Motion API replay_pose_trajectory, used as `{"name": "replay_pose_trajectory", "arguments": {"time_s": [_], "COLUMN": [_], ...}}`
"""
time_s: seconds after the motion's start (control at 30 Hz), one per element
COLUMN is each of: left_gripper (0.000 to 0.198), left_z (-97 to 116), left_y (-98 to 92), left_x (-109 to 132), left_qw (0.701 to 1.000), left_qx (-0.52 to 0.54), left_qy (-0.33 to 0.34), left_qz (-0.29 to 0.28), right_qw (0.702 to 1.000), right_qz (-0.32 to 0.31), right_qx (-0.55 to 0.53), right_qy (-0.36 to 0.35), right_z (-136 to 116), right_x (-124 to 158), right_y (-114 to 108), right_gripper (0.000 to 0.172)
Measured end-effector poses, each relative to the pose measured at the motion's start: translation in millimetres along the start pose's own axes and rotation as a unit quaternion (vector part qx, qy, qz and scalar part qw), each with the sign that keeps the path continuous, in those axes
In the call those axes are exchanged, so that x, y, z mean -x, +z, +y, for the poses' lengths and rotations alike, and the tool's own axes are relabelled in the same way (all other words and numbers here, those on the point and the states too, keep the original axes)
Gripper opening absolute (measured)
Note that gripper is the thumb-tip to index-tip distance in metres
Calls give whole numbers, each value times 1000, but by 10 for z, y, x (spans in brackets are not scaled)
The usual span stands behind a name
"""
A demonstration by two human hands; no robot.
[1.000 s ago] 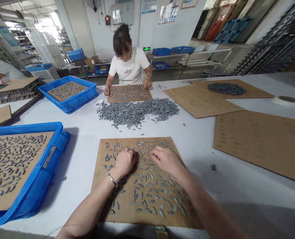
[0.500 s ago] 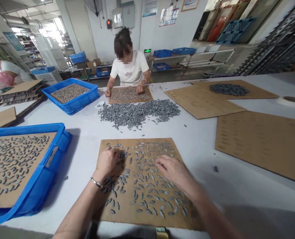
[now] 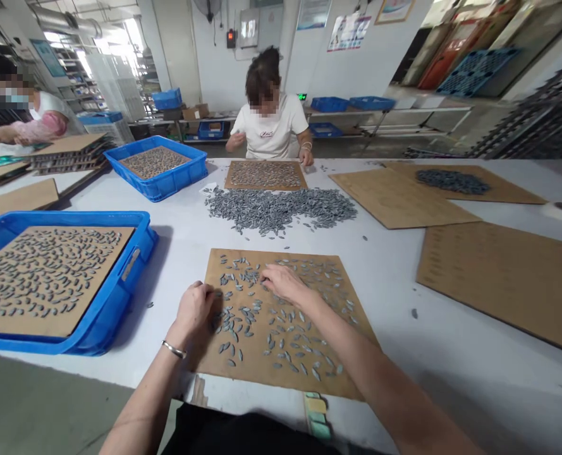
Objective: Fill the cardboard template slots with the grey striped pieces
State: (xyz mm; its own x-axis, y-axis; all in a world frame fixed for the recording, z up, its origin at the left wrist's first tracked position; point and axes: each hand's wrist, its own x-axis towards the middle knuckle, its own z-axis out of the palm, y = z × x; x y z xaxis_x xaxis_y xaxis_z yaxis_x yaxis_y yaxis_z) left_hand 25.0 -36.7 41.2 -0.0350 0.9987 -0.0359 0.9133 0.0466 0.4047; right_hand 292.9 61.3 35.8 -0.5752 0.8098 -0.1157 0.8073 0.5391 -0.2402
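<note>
A brown slotted board point(image 3: 337, 341) lies in front of me, scattered with small grey leaf-shaped pieces point(image 3: 281, 328). My left hand point(image 3: 194, 308), with a bracelet at the wrist, rests curled at the board's left edge, fingers bent down on the pieces. My right hand point(image 3: 284, 283) lies over the board's upper middle, fingers curved and pressing on the pieces. A big loose heap of the same grey pieces point(image 3: 281, 208) sits on the table beyond the board.
A blue crate point(image 3: 119, 303) holding a filled board stands at my left; another blue crate point(image 3: 167, 183) is farther back. Bare brown boards point(image 3: 499, 278) lie at the right. A person in a white shirt point(image 3: 271, 126) works on a board opposite; another person sits far left.
My left hand slid leftward to the board's edge. My right hand moved up and left across the board. The view shifted right and down.
</note>
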Motion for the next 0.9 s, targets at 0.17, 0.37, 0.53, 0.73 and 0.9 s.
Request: {"name": "replay_pose_trajectory", "arguments": {"time_s": [0.17,0.37,0.53,0.73,0.9], "left_gripper": [26,25,24,26,29], "left_z": [71,309,499,553,606], "left_y": [120,323,443,433,406], "left_x": [108,112,42,-49,-110], "left_qw": [998,995,991,989,982], "left_qx": [53,31,-26,-80,-108], "left_qy": [37,93,117,97,142], "left_qz": [-5,-33,-61,-78,-67], "right_qw": [999,998,997,999,998], "right_qz": [-1,-38,16,-5,-2], "right_qx": [43,14,-3,30,58], "right_qy": [16,56,71,32,39], "right_z": [-68,-169,-235,-389,-427], "right_x": [83,373,405,340,303], "right_y": [-110,-84,-10,114,142], "right_gripper": [22,17,13,18,21]}}
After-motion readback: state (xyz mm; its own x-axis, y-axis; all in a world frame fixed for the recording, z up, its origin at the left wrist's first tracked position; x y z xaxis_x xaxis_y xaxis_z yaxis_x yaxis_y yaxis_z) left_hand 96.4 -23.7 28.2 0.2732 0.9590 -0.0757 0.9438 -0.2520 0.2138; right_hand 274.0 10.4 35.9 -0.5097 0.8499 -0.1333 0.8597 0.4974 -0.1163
